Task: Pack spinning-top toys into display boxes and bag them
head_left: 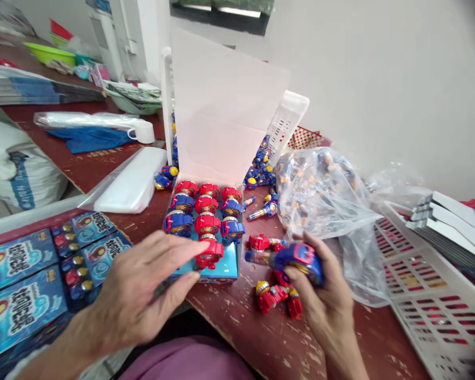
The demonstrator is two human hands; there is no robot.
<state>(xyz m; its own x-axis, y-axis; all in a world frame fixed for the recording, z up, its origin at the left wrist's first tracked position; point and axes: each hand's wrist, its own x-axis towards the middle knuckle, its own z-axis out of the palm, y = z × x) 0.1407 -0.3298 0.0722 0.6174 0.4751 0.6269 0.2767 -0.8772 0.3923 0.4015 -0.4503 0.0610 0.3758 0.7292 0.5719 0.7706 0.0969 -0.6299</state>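
An open display box [231,264] with a raised white lid [225,105] stands in front of me, holding rows of red and blue plastic toys. At its near edge, the thumb and index finger of my left hand [138,285] close on a red toy [209,255] in the middle row. To the right of the box, my right hand [328,290] grips a blue toy [301,259] with a red emblem; its tubular end points left. Several loose red toys [271,300] lie on the table beneath and beside that hand.
Closed and filled boxes [21,261] fill a tray at left. Behind the lid is a white crate [288,119] of blue toys. A clear plastic bag [320,195] of toys and a perforated basket [431,295] stand right. A white mug [144,132] sits back left.
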